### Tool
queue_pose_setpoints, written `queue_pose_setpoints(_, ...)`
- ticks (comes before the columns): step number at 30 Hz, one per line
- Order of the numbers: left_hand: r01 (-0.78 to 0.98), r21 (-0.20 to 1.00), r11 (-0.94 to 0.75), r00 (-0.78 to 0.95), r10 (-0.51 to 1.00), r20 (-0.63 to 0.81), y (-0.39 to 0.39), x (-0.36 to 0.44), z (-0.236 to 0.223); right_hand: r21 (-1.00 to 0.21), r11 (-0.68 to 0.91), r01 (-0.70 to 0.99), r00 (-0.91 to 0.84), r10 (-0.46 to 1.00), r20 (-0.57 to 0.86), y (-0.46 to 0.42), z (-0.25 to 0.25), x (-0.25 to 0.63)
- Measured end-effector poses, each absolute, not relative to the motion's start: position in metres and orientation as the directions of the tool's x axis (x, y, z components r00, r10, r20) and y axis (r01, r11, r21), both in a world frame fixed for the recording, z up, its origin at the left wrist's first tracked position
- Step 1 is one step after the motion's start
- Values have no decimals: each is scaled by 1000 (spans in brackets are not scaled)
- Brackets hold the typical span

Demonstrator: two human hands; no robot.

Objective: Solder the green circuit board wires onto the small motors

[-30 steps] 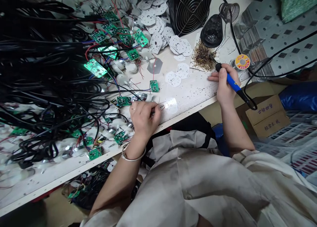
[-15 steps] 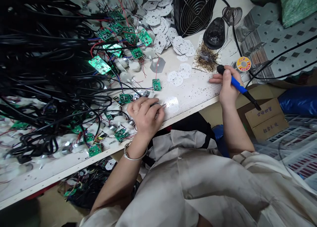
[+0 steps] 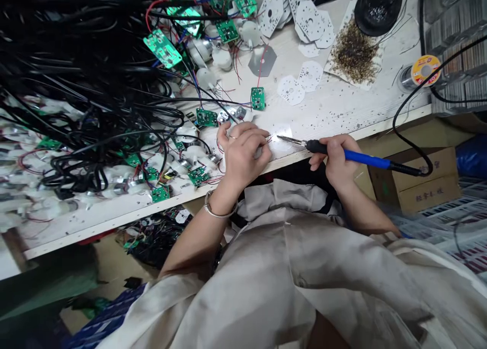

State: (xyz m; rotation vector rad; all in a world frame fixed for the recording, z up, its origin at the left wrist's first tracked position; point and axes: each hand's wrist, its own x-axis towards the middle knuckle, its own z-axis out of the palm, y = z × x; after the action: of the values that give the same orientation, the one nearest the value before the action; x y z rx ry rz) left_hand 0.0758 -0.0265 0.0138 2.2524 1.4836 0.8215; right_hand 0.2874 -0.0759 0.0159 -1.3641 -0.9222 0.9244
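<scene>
My right hand (image 3: 338,161) is closed round a blue-handled soldering iron (image 3: 367,159), whose metal tip points left. The tip lies over a shiny white hexagonal plate (image 3: 284,134) near the table's front edge; I cannot tell whether it touches. My left hand (image 3: 245,151) rests at the plate's left side, fingers bent, thumb and forefinger pinched on thin wires (image 3: 270,138) whose ends reach the plate. Most of what lies under this palm is hidden. Just beyond it are a small green circuit board (image 3: 206,117) and another green board (image 3: 257,99) with a red wire.
Black cables (image 3: 91,85) and white motor parts crowd the left. Loose white plates (image 3: 291,90) lie farther back. At right are a solder spool (image 3: 425,71), a black holder (image 3: 378,9) and brown solder debris (image 3: 353,52). The iron's cord loops at the right.
My right hand has brought the soldering iron from beside the debris pile left and nearer, over the white plate. My left hand stays by the plate's left side. The view has shifted.
</scene>
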Motion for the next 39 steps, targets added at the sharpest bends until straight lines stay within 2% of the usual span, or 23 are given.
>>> queue_pose_setpoints(11,748,508,-427,308,902,303,-27,76,12,-999,-31,30,258,966,-22,-75,23,290)
queue_pose_setpoints(24,724,567,-394,262,917,302,-26,77,5,-998,-60,0,175,983,-59,-76,18,292)
queue_pose_setpoints(32,726,547,-417,265,903,337,-26,77,6,-997,45,-66,298,954,23,-70,23,289)
queue_pose_setpoints(36,724,565,-396,271,916,295,-26,77,6,-992,75,-99,307,951,42,-70,23,290)
queue_pose_setpoints(39,715,568,-408,264,910,320,-27,77,5,-995,66,-80,293,955,39,-71,24,290)
